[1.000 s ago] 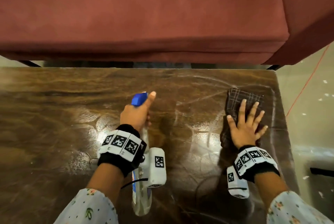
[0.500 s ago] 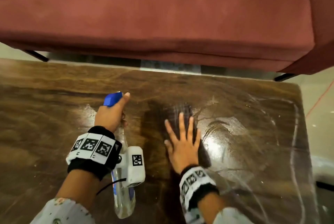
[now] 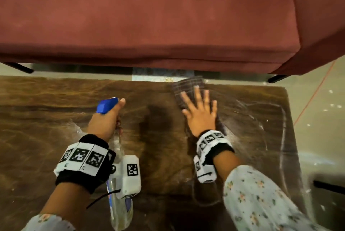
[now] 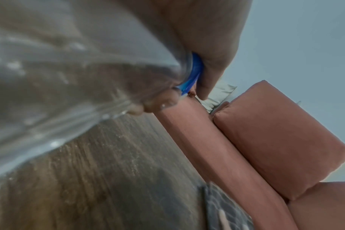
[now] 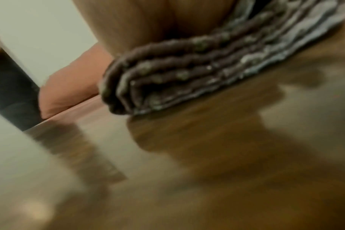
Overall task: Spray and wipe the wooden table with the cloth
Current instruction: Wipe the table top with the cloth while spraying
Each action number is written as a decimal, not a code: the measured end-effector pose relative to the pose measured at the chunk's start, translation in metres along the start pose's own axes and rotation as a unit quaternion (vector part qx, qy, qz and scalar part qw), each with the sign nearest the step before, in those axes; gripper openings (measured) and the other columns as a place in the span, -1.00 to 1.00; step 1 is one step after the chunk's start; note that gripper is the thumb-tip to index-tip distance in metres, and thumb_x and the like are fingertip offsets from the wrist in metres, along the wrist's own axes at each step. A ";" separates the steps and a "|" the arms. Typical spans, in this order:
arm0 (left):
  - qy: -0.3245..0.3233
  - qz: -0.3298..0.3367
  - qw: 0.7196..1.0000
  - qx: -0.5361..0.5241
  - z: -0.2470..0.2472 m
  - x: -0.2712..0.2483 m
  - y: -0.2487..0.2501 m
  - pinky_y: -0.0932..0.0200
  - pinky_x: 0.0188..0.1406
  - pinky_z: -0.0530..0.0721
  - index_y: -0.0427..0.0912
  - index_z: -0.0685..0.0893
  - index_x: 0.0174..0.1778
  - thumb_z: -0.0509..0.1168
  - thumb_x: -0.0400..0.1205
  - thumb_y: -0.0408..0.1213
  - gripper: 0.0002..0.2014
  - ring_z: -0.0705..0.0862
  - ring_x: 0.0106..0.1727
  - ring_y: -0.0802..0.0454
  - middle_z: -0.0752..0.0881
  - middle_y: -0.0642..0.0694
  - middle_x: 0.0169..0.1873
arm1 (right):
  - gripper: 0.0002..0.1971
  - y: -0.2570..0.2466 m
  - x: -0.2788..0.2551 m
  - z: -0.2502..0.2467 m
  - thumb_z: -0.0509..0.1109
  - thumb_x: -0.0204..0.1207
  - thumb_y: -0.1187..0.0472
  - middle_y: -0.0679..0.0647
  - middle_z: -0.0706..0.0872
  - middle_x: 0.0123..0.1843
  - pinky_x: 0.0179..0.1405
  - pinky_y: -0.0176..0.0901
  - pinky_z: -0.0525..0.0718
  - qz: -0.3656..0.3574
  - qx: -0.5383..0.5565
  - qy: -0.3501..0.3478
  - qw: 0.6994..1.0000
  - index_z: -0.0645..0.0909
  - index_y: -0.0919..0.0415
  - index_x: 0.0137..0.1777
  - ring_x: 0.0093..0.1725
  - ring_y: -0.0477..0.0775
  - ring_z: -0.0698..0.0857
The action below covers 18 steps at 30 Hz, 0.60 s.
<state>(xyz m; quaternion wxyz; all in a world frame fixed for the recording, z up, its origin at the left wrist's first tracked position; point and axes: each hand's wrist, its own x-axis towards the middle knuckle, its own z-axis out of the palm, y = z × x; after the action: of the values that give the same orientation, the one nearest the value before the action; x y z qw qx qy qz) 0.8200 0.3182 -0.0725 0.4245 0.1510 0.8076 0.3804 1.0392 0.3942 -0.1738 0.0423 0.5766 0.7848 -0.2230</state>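
The dark wooden table (image 3: 46, 118) fills the lower part of the head view, with wet streaks on its right half. My left hand (image 3: 105, 118) grips a clear spray bottle (image 3: 120, 210) with a blue nozzle (image 3: 107, 105), held over the table's middle left. My right hand (image 3: 199, 111) lies flat with spread fingers on a folded dark checked cloth (image 3: 187, 86) and presses it down at the table's far edge. The left wrist view shows the bottle (image 4: 59, 77) close up in my fingers. In the right wrist view the folded cloth (image 5: 187, 70) sits under my palm.
A dark red sofa (image 3: 149, 16) stands just beyond the table's far edge, its black legs (image 3: 20, 67) on the pale floor. The table's right edge (image 3: 290, 137) drops to a pale floor (image 3: 321, 118) with a thin red cord.
My right hand slid the cloth from the right side to the table's middle, then forward to the far edge. The left hand with the bottle has stayed in place.
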 end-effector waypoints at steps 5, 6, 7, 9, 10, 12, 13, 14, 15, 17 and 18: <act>-0.030 0.022 0.999 -0.003 0.020 -0.010 0.005 0.12 -0.50 0.41 0.01 0.55 -0.20 0.32 0.54 -0.06 -0.88 0.42 -0.47 0.00 0.41 -0.08 -0.47 | -0.39 0.139 -0.013 -0.046 -0.14 0.48 -0.26 -0.03 -0.21 0.70 0.55 0.38 -0.19 0.199 0.058 0.061 0.976 -0.06 -0.29 0.57 0.66 0.21 -0.22; -0.033 0.025 0.999 -0.007 0.022 -0.012 0.005 0.12 -0.49 0.42 0.01 0.55 -0.19 0.32 0.55 -0.07 -0.88 0.42 -0.47 0.00 0.41 -0.08 -0.47 | -0.37 0.160 -0.014 -0.054 -0.11 0.47 -0.27 -0.02 -0.19 0.70 0.55 0.39 -0.17 0.225 0.068 0.066 0.970 -0.05 -0.28 0.57 0.66 0.22 -0.21; -0.036 0.028 0.999 -0.010 0.024 -0.014 0.004 0.11 -0.48 0.43 -0.02 0.54 -0.20 0.32 0.55 -0.07 -0.87 0.42 -0.48 0.00 0.41 -0.08 -0.48 | -0.40 0.174 -0.016 -0.059 -0.06 0.52 -0.25 -0.03 -0.20 0.70 0.56 0.38 -0.16 0.240 0.070 0.060 0.966 -0.05 -0.28 0.58 0.66 0.21 -0.21; -0.037 0.031 0.999 -0.009 0.024 -0.016 -0.001 0.10 -0.46 0.44 -0.07 0.53 -0.25 0.32 0.55 -0.05 -0.81 0.44 -0.52 0.01 0.43 -0.07 -0.50 | -0.45 0.189 -0.029 -0.056 0.02 0.63 -0.15 -0.03 -0.22 0.70 0.56 0.37 -0.14 0.250 0.062 0.055 0.965 -0.05 -0.27 0.59 0.66 0.20 -0.21; -0.034 0.032 0.999 -0.005 0.024 -0.017 -0.003 0.09 -0.46 0.44 -0.08 0.51 -0.30 0.33 0.54 -0.03 -0.77 0.45 -0.57 0.03 0.44 -0.07 -0.51 | -0.45 0.191 -0.041 -0.051 0.02 0.63 -0.14 -0.03 -0.21 0.70 0.57 0.36 -0.13 0.248 0.058 0.061 0.965 -0.04 -0.26 0.59 0.66 0.21 -0.19; -0.029 0.031 0.999 0.004 0.020 -0.019 -0.008 0.09 -0.46 0.45 -0.11 0.49 -0.36 0.34 0.52 0.00 -0.70 0.45 -0.68 0.06 0.45 -0.08 -0.54 | -0.42 0.191 -0.079 -0.036 -0.05 0.56 -0.21 -0.01 -0.19 0.70 0.57 0.34 -0.12 0.245 0.053 0.076 0.965 -0.04 -0.27 0.58 0.66 0.22 -0.16; -0.028 0.028 0.999 0.008 0.017 -0.021 -0.010 0.09 -0.46 0.45 -0.12 0.48 -0.37 0.34 0.52 0.01 -0.69 0.45 -0.68 0.04 0.45 -0.08 -0.55 | -0.39 0.189 -0.100 -0.028 -0.09 0.49 -0.23 0.00 -0.19 0.70 0.57 0.33 -0.12 0.252 0.056 0.076 0.963 -0.05 -0.27 0.57 0.66 0.22 -0.16; -0.028 0.024 0.999 0.010 0.012 -0.022 -0.012 0.08 -0.45 0.46 -0.12 0.49 -0.37 0.33 0.53 0.01 -0.69 0.46 -0.66 0.00 0.45 -0.09 -0.56 | -0.36 0.184 -0.119 -0.022 -0.11 0.44 -0.22 0.01 -0.20 0.70 0.57 0.32 -0.13 0.268 0.062 0.072 0.959 -0.05 -0.27 0.57 0.66 0.22 -0.17; -0.029 0.023 0.999 0.010 0.007 -0.022 -0.014 0.08 -0.44 0.46 -0.10 0.51 -0.35 0.33 0.53 0.01 -0.71 0.46 -0.63 -0.02 0.45 -0.09 -0.55 | -0.35 0.178 -0.132 -0.017 -0.10 0.43 -0.22 0.01 -0.21 0.70 0.57 0.31 -0.13 0.293 0.074 0.068 0.951 -0.06 -0.27 0.57 0.66 0.23 -0.17; -0.029 0.022 0.999 0.005 -0.005 -0.021 -0.018 0.08 -0.45 0.45 -0.09 0.54 -0.28 0.32 0.53 0.01 -0.75 0.47 -0.62 0.00 0.45 -0.09 -0.53 | -0.37 0.156 -0.137 -0.014 0.01 0.52 -0.21 0.04 -0.23 0.70 0.56 0.33 -0.14 0.353 0.104 0.078 0.927 -0.06 -0.23 0.58 0.66 0.25 -0.19; -0.026 0.022 0.999 0.003 -0.011 -0.019 -0.021 0.09 -0.45 0.44 -0.09 0.54 -0.28 0.33 0.53 0.01 -0.75 0.47 -0.61 0.00 0.45 -0.09 -0.52 | -0.40 0.144 -0.131 -0.013 0.06 0.59 -0.15 0.06 -0.24 0.70 0.56 0.34 -0.15 0.375 0.117 0.083 0.916 -0.06 -0.20 0.59 0.66 0.25 -0.21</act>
<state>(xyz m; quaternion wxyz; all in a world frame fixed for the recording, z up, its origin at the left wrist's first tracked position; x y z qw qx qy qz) 0.8239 0.2878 -0.0731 0.4369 0.1794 0.7937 0.3832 1.2181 0.3170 -0.1631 -0.0097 0.8460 0.4797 -0.2325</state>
